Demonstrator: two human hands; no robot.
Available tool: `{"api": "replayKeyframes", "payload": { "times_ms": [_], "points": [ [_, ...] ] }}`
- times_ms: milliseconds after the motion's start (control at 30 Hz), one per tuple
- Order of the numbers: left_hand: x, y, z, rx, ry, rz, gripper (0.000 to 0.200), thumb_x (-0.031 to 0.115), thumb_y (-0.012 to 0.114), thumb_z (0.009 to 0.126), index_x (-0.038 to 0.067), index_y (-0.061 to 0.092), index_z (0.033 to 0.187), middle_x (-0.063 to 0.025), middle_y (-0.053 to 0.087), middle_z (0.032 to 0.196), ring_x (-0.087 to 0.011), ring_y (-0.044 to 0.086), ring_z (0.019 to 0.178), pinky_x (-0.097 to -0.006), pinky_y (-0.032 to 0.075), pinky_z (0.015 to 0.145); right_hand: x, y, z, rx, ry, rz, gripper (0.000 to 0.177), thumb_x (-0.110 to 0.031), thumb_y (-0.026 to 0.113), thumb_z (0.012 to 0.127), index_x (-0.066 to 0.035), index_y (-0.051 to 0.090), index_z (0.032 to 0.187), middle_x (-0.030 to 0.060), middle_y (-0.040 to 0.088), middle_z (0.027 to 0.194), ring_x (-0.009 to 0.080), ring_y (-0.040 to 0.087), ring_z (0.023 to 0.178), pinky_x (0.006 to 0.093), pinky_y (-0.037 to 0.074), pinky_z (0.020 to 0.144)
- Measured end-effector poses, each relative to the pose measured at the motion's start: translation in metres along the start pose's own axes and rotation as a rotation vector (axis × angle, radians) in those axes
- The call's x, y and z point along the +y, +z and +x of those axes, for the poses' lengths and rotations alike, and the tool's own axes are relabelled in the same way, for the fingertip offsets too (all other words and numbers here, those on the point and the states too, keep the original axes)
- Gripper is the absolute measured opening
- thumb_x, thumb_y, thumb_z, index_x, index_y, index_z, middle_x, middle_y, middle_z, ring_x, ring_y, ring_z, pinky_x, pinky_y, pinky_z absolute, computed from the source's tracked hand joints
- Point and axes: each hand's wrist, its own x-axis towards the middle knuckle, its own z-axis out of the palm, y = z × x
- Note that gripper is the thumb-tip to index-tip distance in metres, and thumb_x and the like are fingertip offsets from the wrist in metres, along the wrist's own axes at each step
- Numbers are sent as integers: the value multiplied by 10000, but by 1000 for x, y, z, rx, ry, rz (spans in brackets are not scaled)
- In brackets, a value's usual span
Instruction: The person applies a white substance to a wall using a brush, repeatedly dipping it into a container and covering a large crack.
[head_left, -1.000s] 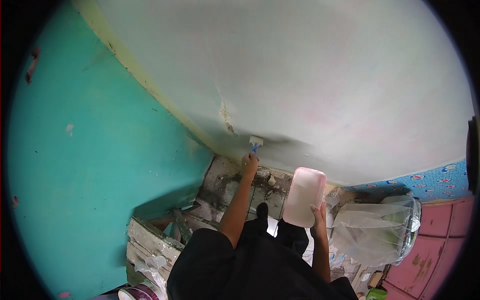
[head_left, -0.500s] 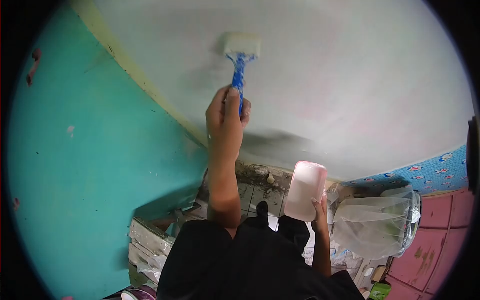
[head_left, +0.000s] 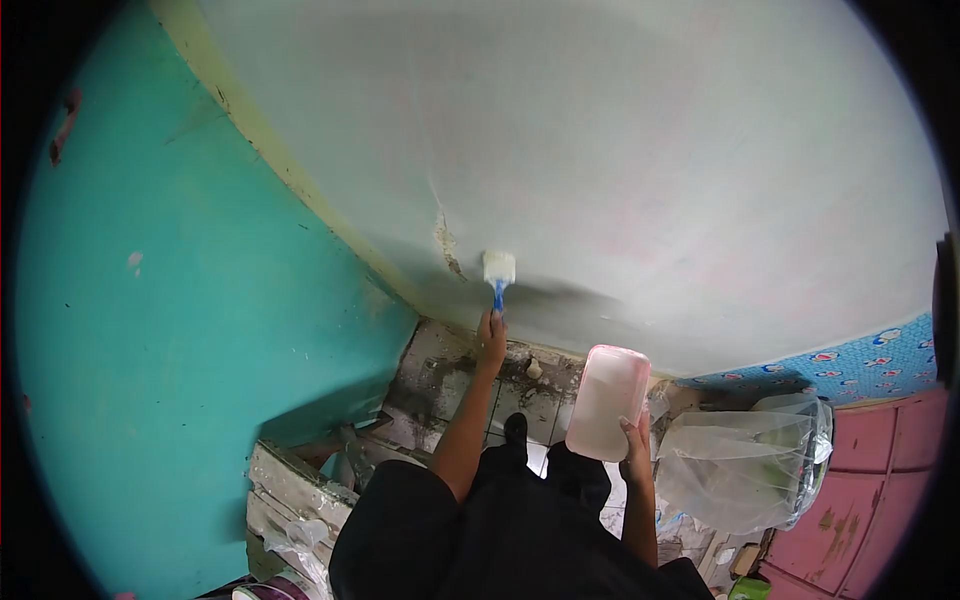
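My left hand [head_left: 492,338] is closed around the blue handle of a paintbrush [head_left: 499,268], whose pale, wide bristles point up against the whitish wall [head_left: 620,170]. Just left of the brush, a rough, peeled patch [head_left: 447,243] marks that wall. Lower right, my right hand [head_left: 637,450] grips the right edge of a pale pink tray [head_left: 607,403], thumb on top. White material coats the tray's inside; the fingers beneath are mostly hidden.
A turquoise wall [head_left: 190,300] stands at left, above a worn wooden piece of furniture [head_left: 290,490]. Clear plastic covers a bin-like container [head_left: 745,460] at right, beside pink panels [head_left: 850,500]. Blue patterned covering [head_left: 870,350] runs along the lower right wall. Dirty floor tiles [head_left: 525,400] surround my feet.
My left hand and the brush have moved down the wall and slightly right. The peeled patch now shows. My right hand and the tray sit slightly lower in view.
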Motion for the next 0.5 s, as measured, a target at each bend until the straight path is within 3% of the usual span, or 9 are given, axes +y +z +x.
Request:
{"api": "replayKeyframes", "payload": {
  "times_ms": [100, 167, 200, 267, 367, 500],
  "points": [
    [-79, -25, -12, -49, -120, 172, 288, 280, 441, 1033, 22, 562, 987, 6, 423, 643, -86, 335, 517, -255, 329, 488, 6, -2, 5, -3, 15, -18, 615, -166, 535, 929, -48, 295, 1483, 134, 463, 1382, 245, 468, 1258, 369, 378, 1046],
    [-99, -36, -14, -96, -214, 341, 279, 267, 449, 1018, 24, 554, 930, -7, 445, 619, -95, 349, 491, -274, 334, 480, 7, 1, 7, -9, 13, -19, 617, -166, 539, 927, -47, 297, 1482, 136, 464, 1381, 246, 466, 1259, 370, 377, 1047],
    [-90, -37, -13, -90, -245, 285, 278, 265, 449, 1011, 27, 556, 914, -6, 459, 624, -96, 368, 491, -281, 334, 477, 7, 4, 8, -17, 7, -15, 617, -166, 542, 926, -47, 298, 1480, 138, 464, 1380, 247, 466, 1260, 370, 376, 1049],
    [-43, -30, -1, -76, -304, 172, 277, 260, 449, 999, 35, 562, 882, -5, 488, 634, -100, 405, 492, -295, 336, 471, 8, 8, 11, -37, 13, -14, 615, -167, 547, 924, -46, 303, 1476, 142, 464, 1379, 249, 464, 1262, 372, 376, 1050],
    [61, -21, 24, -41, -321, 84, 356, 280, 480, 986, 59, 520, 709, -13, 468, 583, -111, 395, 463, -315, 329, 458, 10, 16, 16, -67, 22, -18, 607, -169, 550, 923, -44, 312, 1468, 147, 463, 1378, 251, 463, 1265, 374, 381, 1049],
    [215, -24, 44, -142, -427, 5, 277, 272, 482, 988, 36, 581, 879, -1, 535, 646, -89, 437, 488, -258, 332, 445, 13, 26, 21, -111, -3, -37, 600, -170, 547, 924, -41, 318, 1463, 151, 463, 1379, 251, 467, 1265, 377, 393, 1041]
  ]
}}
